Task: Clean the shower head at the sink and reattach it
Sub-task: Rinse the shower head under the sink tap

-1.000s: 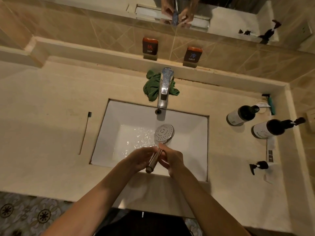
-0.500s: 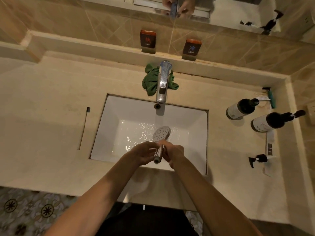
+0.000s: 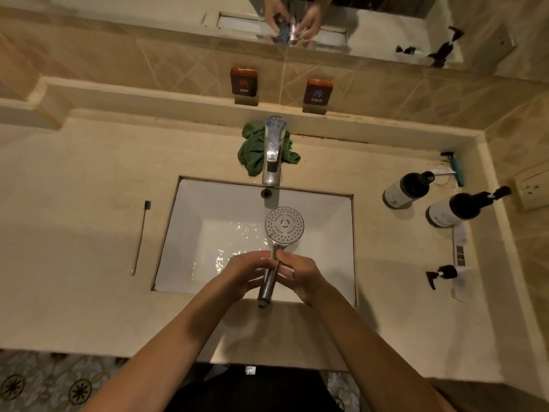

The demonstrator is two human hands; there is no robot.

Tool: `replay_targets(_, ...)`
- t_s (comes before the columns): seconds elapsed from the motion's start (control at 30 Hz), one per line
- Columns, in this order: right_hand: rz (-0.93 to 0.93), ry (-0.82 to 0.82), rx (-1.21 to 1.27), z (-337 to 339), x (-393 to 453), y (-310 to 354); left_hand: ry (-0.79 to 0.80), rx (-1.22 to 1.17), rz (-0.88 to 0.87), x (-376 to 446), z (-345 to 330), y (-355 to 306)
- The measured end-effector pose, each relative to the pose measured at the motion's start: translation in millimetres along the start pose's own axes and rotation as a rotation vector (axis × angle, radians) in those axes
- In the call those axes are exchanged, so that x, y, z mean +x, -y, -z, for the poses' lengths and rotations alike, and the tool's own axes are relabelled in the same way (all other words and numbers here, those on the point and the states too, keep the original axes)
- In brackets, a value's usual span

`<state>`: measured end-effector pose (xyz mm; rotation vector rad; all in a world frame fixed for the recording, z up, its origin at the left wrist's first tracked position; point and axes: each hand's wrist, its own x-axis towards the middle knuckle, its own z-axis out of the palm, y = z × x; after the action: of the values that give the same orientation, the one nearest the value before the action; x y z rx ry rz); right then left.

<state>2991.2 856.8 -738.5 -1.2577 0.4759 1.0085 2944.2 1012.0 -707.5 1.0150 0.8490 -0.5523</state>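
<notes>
A toothbrush (image 3: 141, 237) lies on the counter (image 3: 74, 227) left of the sink (image 3: 190, 233); my left hand (image 3: 246, 273) curls around the shower head (image 3: 284, 225) handle; its face points up over the basin, below the faucet (image 3: 274, 150); my right hand (image 3: 300, 275) grips the handle opposite; dark bottles (image 3: 407, 190) stand far right.

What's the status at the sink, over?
Left hand and right hand both grip the shower head handle. Face up, over the sink. Nothing in the way.
</notes>
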Motion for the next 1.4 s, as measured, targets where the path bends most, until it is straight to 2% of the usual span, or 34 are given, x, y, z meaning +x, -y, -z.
replay_targets(0.3,0.055,-0.132,0.104,-13.4,-15.7,-6.4,0.124,0.095,-0.035,-9.2,8.6,-8.3)
replay_targets(0.8,0.109,-0.293,0.245,-33.7,-35.0,-49.9,0.182,0.202,0.046,-23.1,25.1,-5.5)
replay_targets(0.93,0.170,-0.303,0.337,-22.7,-56.0,-73.2,0.269,0.322,0.070,-30.0,12.7,6.4)
replay_targets(1.1,0.240,-0.429,0.491,0.9,-95.7,-112.1,0.499,0.535,0.126,-44.5,-21.6,35.1)
replay_targets(1.2,0.270,-0.511,0.542,13.1,-122.6,-140.6,0.524,0.637,0.134,-49.2,-40.4,59.2)
replay_targets(1.33,0.338,-0.520,0.630,24.4,-160.7,-187.1,0.647,0.805,0.180,-61.8,-63.7,98.4)
replay_targets(1.4,0.316,-0.586,0.689,27.6,-179.5,-214.9,0.640,0.884,0.221,-68.7,-71.8,122.9)
